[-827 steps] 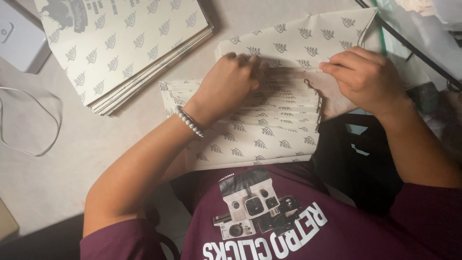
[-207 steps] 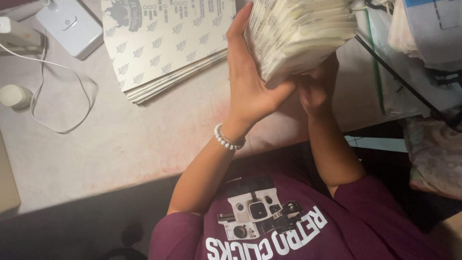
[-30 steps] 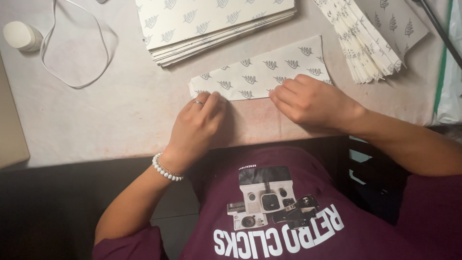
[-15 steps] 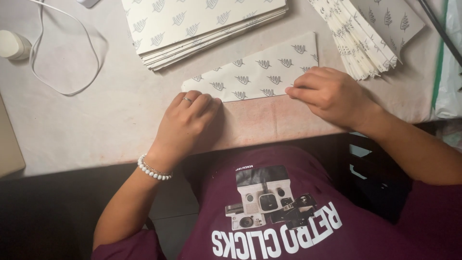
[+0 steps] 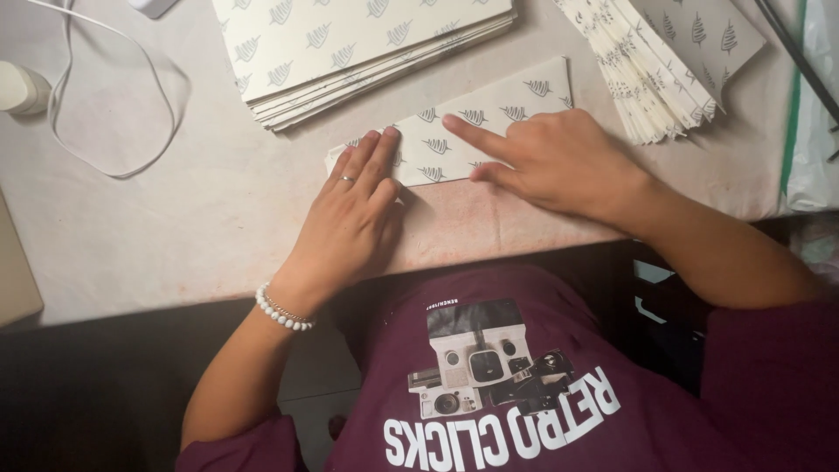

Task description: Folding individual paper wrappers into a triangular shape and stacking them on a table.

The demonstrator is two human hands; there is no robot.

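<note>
A folded sheet of cream paper with a grey leaf print (image 5: 489, 114) lies flat on the table near its front edge. My left hand (image 5: 354, 214), with a ring and a bead bracelet, presses its fingers flat on the sheet's left end. My right hand (image 5: 555, 162) rests on the sheet's right part, its index finger stretched out to the left along the paper. Neither hand grips anything.
A stack of flat leaf-print sheets (image 5: 367, 39) lies at the back. A fanned pile of folded ones (image 5: 655, 70) sits at the back right. A white cable (image 5: 105, 96) loops at the left beside a small white round object (image 5: 19, 87). Plastic wrap (image 5: 808, 122) hangs at the right edge.
Both hands have slid along the folded sheet: the left fingers now lie stretched on its left end, and the right hand's index finger points left across it.
</note>
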